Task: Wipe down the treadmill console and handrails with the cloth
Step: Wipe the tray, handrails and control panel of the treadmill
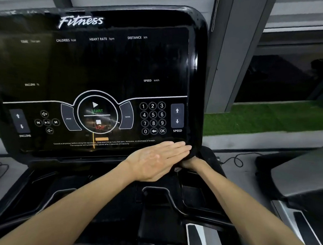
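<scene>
Glossy black flat treadmill console (107,68) fills the upper left of the head view, tilted toward the wearer. White script "Fitness" at top; readout labels "TIME", "CALORIES kcal", "HEART RATE bpm", "DISTANCE km", "SPEED km/h", "INCLINE". Lower band: round centre button (98,112) with play triangle and green "START", red text under it too blurred to read; curved grey "PROG" and "MODE" keys on either side; number pad (152,118) 0–9 plus back arrow and "OK"; grey up/down arrow key marked "SPEED" at right, matching "INCLINE" key at left; small media and volume icons. Fine white warning print along the bottom edge, partly legible: "Stop exercising if you feel pain, faintness, or shortness of breath". Left hand (155,159) flat, fingers straight and together, palm toward the console's bottom right edge, gripping nothing. Right hand (189,161) mostly hidden behind the left hand and the console's lower right corner, pressed against dark black cloth (204,152) bunched at that corner; cannot tell if it is clenched on it. Black moulded tray recesses (194,196) below the console, contents unclear. Black cable (235,159) on the grey ledge at right; green turf strip (259,119) beyond.
</scene>
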A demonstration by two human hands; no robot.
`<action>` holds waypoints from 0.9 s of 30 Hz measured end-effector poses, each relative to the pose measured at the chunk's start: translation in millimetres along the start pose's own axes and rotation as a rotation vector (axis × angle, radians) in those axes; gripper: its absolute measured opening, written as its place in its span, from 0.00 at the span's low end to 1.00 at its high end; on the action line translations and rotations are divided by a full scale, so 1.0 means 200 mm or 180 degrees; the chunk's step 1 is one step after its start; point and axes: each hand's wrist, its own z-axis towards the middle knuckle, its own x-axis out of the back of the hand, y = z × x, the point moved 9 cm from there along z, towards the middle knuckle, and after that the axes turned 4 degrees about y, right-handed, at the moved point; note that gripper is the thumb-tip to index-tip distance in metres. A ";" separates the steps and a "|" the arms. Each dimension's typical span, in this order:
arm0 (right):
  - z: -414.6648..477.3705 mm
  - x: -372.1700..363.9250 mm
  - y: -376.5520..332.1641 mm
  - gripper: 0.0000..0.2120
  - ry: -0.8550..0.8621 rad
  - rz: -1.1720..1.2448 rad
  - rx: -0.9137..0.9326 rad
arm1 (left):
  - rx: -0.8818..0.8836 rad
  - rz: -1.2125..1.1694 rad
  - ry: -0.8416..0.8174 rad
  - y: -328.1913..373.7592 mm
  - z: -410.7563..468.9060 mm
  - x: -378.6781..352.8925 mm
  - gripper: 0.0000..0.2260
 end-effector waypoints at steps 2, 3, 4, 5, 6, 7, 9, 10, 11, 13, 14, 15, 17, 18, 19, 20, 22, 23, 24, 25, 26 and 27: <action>-0.03 -0.03 -0.02 0.09 0.0037 0.0308 -0.0037 | 0.0012 -0.0032 0.0028 0.00 0.00 0.01 0.25; -0.06 -0.05 -0.02 0.10 0.0109 0.0288 -0.0059 | -0.0009 -0.0034 0.0070 0.00 0.00 0.02 0.25; -0.09 -0.06 0.00 0.10 0.0175 0.0309 -0.0119 | 0.0008 -0.0018 0.0051 0.00 0.00 0.02 0.25; -0.16 -0.07 -0.01 0.09 0.0220 0.0239 0.0002 | 0.0004 0.0032 0.0077 0.00 0.00 0.02 0.25; -0.22 -0.07 -0.03 0.08 0.0318 0.0232 0.0138 | -0.0011 0.0088 0.0076 0.00 0.00 0.02 0.25; -0.28 -0.06 -0.06 0.09 0.0390 0.0204 0.0321 | -0.0024 0.0164 0.0076 0.01 0.01 0.01 0.25; -0.33 -0.07 -0.08 0.12 0.0453 0.0319 0.0509 | -0.0033 0.0265 0.0076 0.01 0.01 0.01 0.25; -0.32 -0.07 -0.07 0.13 0.0470 0.0335 0.0513 | -0.0040 0.0283 0.0062 0.01 0.01 0.01 0.25; -0.30 -0.07 -0.06 0.12 0.0423 0.0291 0.0459 | -0.0056 0.0304 0.0073 0.01 0.01 0.01 0.25; -0.21 -0.07 0.02 0.12 0.0293 0.0247 0.0152 | -0.0072 0.0336 0.0060 0.02 0.01 0.01 0.25; -0.15 -0.07 0.07 0.13 0.0223 0.0287 -0.0059 | -0.0074 0.0350 0.0057 0.02 0.01 0.01 0.25; -0.09 -0.07 0.12 0.16 0.0180 0.0287 -0.0225 | -0.0076 0.0366 0.0046 0.02 0.01 0.01 0.25; 0.04 -0.06 0.23 0.18 0.0032 0.0088 -0.0465 | -0.0078 0.0366 0.0040 0.02 0.00 0.01 0.25; 0.10 -0.07 0.29 0.18 -0.0074 -0.0091 -0.0542 | -0.0080 0.0371 0.0041 0.02 0.00 0.01 0.24; 0.16 -0.08 0.35 0.18 -0.0175 -0.0272 -0.0622 | -0.0083 0.0385 0.0034 0.02 0.00 0.01 0.24; 0.20 -0.09 0.39 0.18 -0.0261 -0.0424 -0.0642 | -0.0084 0.0416 0.0040 0.01 0.00 0.01 0.24; 0.22 -0.09 0.41 0.17 -0.0294 -0.0584 -0.0593 | -0.0087 0.0471 0.0045 0.01 0.00 0.01 0.24; 0.19 -0.08 0.39 0.17 -0.0220 -0.0591 -0.0552 | -0.0087 0.0490 0.0033 0.01 0.00 0.00 0.24; 0.16 -0.06 0.37 0.16 -0.0088 -0.0592 -0.0498 | -0.0082 0.0504 0.0022 0.01 0.00 0.00 0.24; 0.11 -0.05 0.35 0.16 0.0046 -0.0626 -0.0384 | -0.0071 0.0507 0.0022 0.01 0.00 0.00 0.24; 0.05 -0.03 0.32 0.17 0.0100 -0.0685 -0.0241 | -0.0061 0.0497 0.0041 0.01 0.00 0.01 0.24; -0.02 -0.03 0.30 0.18 0.0115 -0.0782 -0.0085 | -0.0058 0.0486 0.0062 0.01 0.01 0.01 0.24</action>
